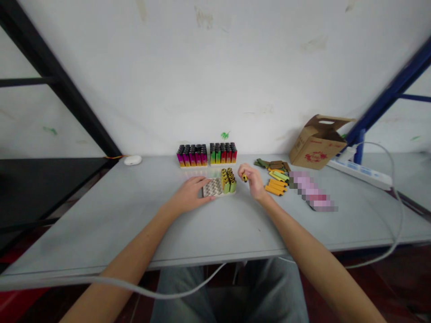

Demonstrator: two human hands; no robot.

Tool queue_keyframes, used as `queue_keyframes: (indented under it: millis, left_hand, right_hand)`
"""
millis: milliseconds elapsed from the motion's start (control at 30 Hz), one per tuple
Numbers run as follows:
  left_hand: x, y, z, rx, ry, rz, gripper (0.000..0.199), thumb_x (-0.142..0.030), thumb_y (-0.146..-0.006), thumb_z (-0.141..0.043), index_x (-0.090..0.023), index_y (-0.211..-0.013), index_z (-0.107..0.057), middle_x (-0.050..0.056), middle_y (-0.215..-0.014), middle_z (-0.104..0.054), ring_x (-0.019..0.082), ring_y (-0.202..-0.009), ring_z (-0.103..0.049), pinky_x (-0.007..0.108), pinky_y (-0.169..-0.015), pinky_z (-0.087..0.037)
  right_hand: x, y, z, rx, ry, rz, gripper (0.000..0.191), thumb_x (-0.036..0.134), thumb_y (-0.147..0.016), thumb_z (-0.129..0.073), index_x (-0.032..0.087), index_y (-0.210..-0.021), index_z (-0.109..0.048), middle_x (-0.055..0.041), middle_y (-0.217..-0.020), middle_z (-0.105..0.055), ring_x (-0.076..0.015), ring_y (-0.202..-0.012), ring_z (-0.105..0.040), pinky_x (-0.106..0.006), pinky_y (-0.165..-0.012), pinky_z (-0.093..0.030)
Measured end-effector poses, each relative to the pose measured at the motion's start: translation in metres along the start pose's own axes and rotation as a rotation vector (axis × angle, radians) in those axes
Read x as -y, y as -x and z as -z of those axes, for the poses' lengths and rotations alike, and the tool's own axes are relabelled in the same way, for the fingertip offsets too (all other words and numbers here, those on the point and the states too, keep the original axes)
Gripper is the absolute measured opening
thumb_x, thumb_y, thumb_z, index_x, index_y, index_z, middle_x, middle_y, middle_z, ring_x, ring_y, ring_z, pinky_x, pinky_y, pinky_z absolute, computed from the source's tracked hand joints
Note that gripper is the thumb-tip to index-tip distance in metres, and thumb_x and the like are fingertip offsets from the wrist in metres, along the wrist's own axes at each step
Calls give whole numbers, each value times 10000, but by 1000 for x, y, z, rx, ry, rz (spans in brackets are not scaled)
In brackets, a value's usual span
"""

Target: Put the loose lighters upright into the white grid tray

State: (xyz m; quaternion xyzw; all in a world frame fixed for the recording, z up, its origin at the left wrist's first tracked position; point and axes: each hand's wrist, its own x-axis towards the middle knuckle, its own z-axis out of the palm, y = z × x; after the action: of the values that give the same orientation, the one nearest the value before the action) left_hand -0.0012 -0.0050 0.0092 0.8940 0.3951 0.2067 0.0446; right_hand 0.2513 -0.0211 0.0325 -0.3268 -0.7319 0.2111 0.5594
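My left hand (190, 194) lies flat, its fingers resting on a white tray (213, 187) whose bare ribbed slots show. Several olive-yellow lighters (228, 181) stand upright at the tray's right end, next to my left fingertips. My right hand (251, 180) hovers just right of them, its fingers curled on a small yellow lighter (244, 178). Most of that lighter is hidden in my grip. Loose yellow lighters (276, 187) and green and brown ones (271, 167) lie on the table to the right of my right hand.
Two full trays of upright lighters, pink-orange (191, 155) and green-red (223, 153), stand against the wall. A pixelated pink package (311, 190), a cardboard box (318, 142), a power strip (358, 172) and a white oval object (132, 160) share the grey table (215, 242).
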Motion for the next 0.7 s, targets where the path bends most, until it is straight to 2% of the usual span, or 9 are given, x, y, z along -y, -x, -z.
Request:
queue_keyframes:
  millis: [133, 267, 500, 700]
  left_hand:
    - [1, 1, -1, -17, 4, -2, 648, -580, -799, -597, -178, -1306, -542, 157, -1317, -543, 317, -1209, -504, 467, -1050, -377]
    - [0, 0, 0, -10, -1, -3, 647, -576, -801, -597, -175, -1305, -542, 154, -1302, -552, 307, -1198, -514, 446, -1047, -385]
    - [-1, 0, 1, -11, 3, -5, 655, -600, -800, -582, -189, -1309, -539, 145, -1302, -555, 314, -1193, -517, 459, -1040, -393]
    - [-2, 0, 2, -10, 18, 11, 651, -600, -791, -593, -192, -1297, -551, 147, -1312, -551, 317, -1202, -512, 470, -1042, -391]
  right_hand:
    - [5, 1, -3, -13, 107, -41, 274, 390, -926, -324, 209, -769, -457, -24, -743, -465, -171, -726, -461, -315, -702, -389]
    - [3, 2, -8, -50, 233, -11, 212, 358, -945, -348, 206, -868, -475, -31, -808, -518, -161, -749, -489, -295, -706, -408]
    - [-6, 6, -6, -131, 360, -61, 212, 391, -917, -454, 208, -946, -557, -51, -854, -642, -175, -740, -590, -295, -700, -448]
    - [-2, 3, -5, -230, 386, 3, 201, 395, -891, -510, 210, -924, -581, -75, -870, -657, -207, -803, -598, -333, -749, -469]
